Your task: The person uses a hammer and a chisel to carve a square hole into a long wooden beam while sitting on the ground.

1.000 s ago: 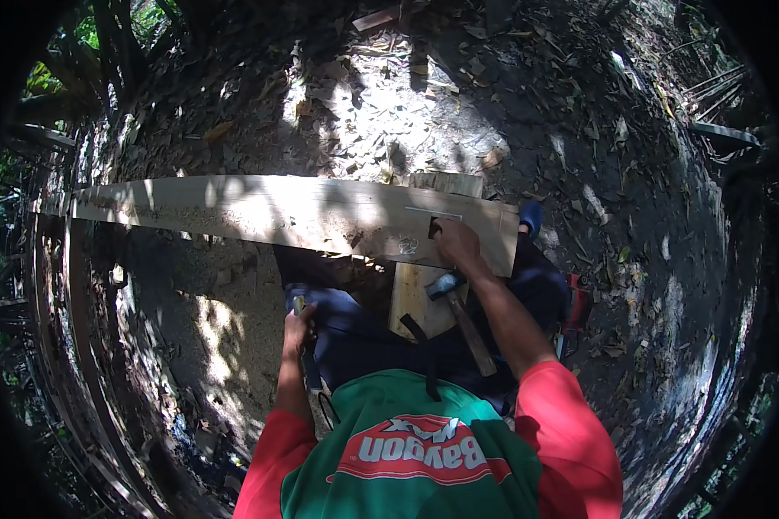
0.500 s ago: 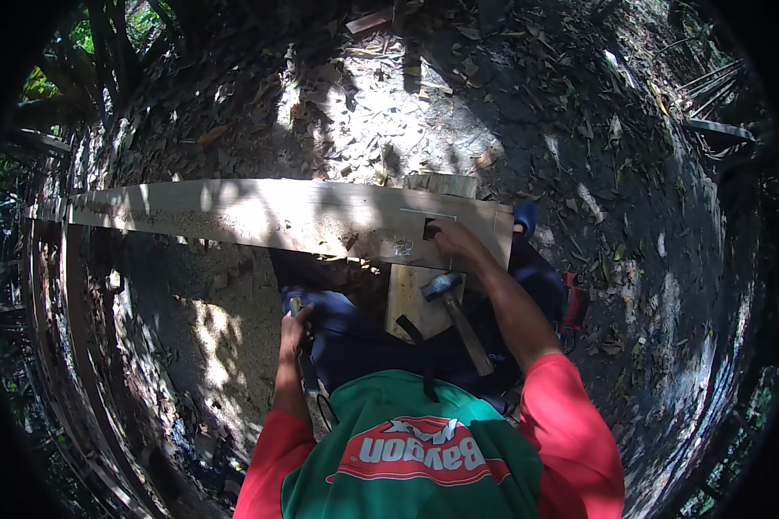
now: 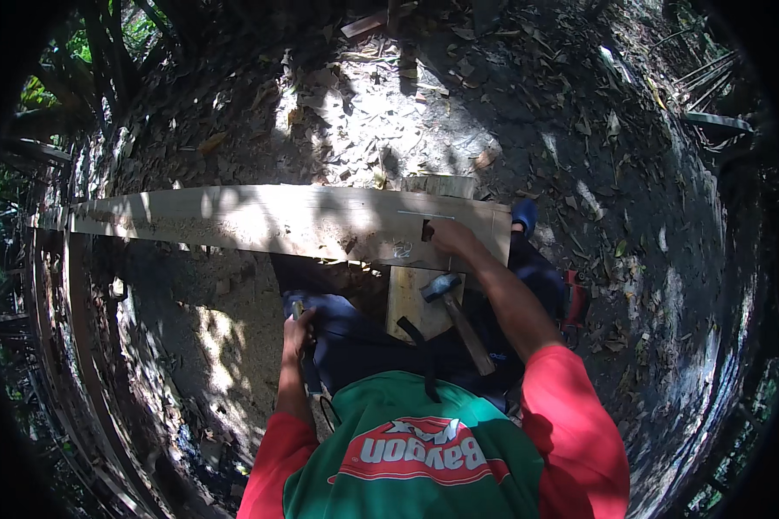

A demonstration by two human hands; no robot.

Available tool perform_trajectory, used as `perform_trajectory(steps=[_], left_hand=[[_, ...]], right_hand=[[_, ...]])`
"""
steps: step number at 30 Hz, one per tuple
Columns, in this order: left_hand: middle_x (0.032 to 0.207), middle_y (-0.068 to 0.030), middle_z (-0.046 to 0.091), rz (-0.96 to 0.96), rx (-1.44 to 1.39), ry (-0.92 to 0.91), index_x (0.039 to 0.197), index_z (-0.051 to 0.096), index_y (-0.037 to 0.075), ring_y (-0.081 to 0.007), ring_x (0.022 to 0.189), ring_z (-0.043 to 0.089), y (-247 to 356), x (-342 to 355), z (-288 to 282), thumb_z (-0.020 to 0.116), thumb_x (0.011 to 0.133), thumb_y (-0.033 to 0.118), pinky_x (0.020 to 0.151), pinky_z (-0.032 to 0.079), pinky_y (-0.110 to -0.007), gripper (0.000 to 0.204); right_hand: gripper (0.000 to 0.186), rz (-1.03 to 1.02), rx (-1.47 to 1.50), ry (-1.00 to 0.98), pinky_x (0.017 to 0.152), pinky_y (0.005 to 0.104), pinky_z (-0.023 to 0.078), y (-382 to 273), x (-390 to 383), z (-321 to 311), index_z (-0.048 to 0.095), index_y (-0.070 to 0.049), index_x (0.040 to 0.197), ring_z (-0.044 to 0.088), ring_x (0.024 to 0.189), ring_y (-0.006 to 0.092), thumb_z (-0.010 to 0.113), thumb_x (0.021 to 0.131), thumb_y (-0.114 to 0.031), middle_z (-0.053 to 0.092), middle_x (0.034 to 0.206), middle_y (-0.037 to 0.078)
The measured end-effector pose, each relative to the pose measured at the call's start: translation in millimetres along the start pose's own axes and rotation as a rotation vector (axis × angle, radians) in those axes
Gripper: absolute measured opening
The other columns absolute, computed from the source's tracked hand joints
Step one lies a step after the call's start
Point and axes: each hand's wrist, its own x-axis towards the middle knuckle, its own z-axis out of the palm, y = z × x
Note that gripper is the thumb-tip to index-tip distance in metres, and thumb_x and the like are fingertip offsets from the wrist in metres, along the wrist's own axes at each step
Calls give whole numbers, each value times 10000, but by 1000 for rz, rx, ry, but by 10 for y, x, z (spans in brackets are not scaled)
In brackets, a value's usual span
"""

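Note:
A long pale board [image 3: 294,212] lies crosswise before me, with pencil marks and a dark rectangular cut-out near its right end. My right hand [image 3: 450,237] is at that cut-out, fingers curled into it; what they grip is hidden. My left hand [image 3: 299,327], low beside my left thigh, is closed on a small yellowish-topped tool [image 3: 298,309]. A hammer [image 3: 460,324] with a steel head and wooden handle lies on the wood block [image 3: 405,294] between my legs, beside a dark strap [image 3: 420,346].
A red power tool [image 3: 576,298] lies by my right leg. My foot in blue footwear [image 3: 524,214] shows past the board's right end. Stacked timber [image 3: 80,311] runs along the left. A wood offcut [image 3: 363,24] and dry leaves lie on the shaded ground, with plants around the edges.
The board appears slightly lower and farther left in the view. My right hand stays at the cut-out, shifted only a little; my left hand keeps its hold on the tool.

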Motion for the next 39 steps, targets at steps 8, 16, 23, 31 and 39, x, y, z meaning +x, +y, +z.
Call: perform_trajectory(steps=[8, 16, 23, 31, 39], left_hand=[[570, 45, 448, -5, -71, -29, 811, 505, 149, -83, 412, 419, -116, 33, -86, 728, 850, 371, 382, 347, -266, 317], [572, 51, 438, -2, -39, -3, 778, 478, 174, -83, 403, 398, -2, -11, 18, 724, 852, 378, 375, 330, -273, 328], [567, 45, 442, -16, -40, 18, 784, 491, 161, -90, 407, 411, 5, -27, -30, 726, 852, 373, 380, 339, -274, 324], [565, 40, 444, -39, -120, -13, 813, 493, 155, -89, 388, 398, -63, 71, -61, 731, 847, 355, 361, 317, -279, 312], [580, 44, 451, -22, -46, 10, 830, 494, 160, -84, 414, 416, 1, -27, 3, 734, 850, 387, 374, 353, -274, 331]], right_hand=[[278, 111, -24, 237, 837, 473, 527, -94, -342, -38, 728, -113, 1025, 671, 942, 365, 576, 839, -255, 711, 971, 168], [258, 117, -252, 124, 823, 478, 535, -143, -102, 0, 750, -145, 982, 680, 917, 343, 610, 831, -301, 717, 948, 145], [274, -32, -83, 158, 735, 412, 552, -103, -43, -95, 736, -62, 947, 697, 781, 284, 621, 839, -285, 715, 838, 141], [279, 183, 504, 468, 677, 373, 550, 28, -319, -548, 730, -24, 901, 696, 704, 227, 628, 854, -279, 708, 786, 135], [194, 15, -593, 97, 682, 420, 582, -220, -160, -149, 758, -82, 861, 726, 813, 282, 608, 832, -200, 740, 877, 110]])
